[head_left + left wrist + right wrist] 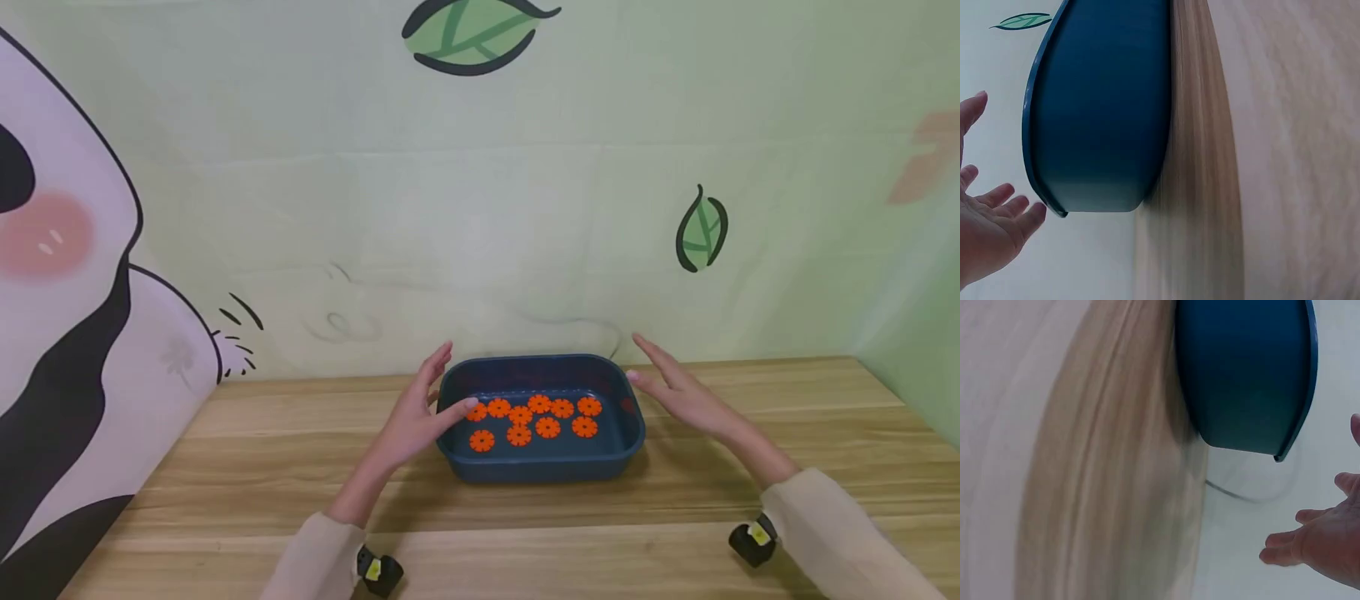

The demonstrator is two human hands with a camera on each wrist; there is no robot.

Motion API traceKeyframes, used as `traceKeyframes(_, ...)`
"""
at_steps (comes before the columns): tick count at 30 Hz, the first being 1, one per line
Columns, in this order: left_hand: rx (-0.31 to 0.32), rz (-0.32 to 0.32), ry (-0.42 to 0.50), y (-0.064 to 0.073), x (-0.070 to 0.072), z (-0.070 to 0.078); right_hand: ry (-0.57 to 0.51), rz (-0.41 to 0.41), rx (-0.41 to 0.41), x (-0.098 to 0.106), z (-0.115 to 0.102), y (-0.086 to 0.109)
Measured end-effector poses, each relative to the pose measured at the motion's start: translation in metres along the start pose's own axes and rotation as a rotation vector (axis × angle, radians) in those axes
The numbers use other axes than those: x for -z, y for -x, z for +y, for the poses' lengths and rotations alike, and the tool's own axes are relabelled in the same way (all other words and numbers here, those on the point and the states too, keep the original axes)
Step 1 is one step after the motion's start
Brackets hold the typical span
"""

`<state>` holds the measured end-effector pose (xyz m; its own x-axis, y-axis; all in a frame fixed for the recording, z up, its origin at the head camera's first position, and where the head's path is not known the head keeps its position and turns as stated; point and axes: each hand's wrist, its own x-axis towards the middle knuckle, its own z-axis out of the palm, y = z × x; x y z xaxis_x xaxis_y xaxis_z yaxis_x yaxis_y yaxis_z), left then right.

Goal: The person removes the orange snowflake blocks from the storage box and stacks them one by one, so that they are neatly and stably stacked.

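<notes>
The blue basin [540, 472] sits between left fingers [435, 365] and right fingers [657, 357].

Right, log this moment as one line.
left hand: empty, at left end of blue rectangular tray; right hand: empty, beside tray's right end; round orange notched discs: inside tray; tray: on wood-grain table

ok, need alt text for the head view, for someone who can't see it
A person's left hand and right hand, fingers open, flank a dark blue tray of orange discs on a wooden table. Behind is a pale green backdrop printed with leaves and, at the left, a black-and-white cartoon animal.
</notes>
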<state>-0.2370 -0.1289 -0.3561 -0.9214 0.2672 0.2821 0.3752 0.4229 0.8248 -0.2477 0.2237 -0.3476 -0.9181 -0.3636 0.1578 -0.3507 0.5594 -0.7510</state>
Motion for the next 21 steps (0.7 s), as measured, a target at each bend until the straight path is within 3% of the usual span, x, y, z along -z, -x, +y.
traceKeyframes(11, -0.007, -0.059, 0.034, -0.009, -0.006, -0.001, -0.139, -0.064, -0.052, -0.01, 0.005, -0.005)
traceKeyframes(17, 0.023, -0.162, -0.044, -0.015, -0.01, 0.006, -0.274, -0.124, -0.087, -0.014, 0.013, -0.008)
traceKeyframes(21, 0.019, -0.236, -0.123, -0.02, -0.017, 0.007, -0.282, -0.153, -0.126, -0.015, 0.019, -0.009)
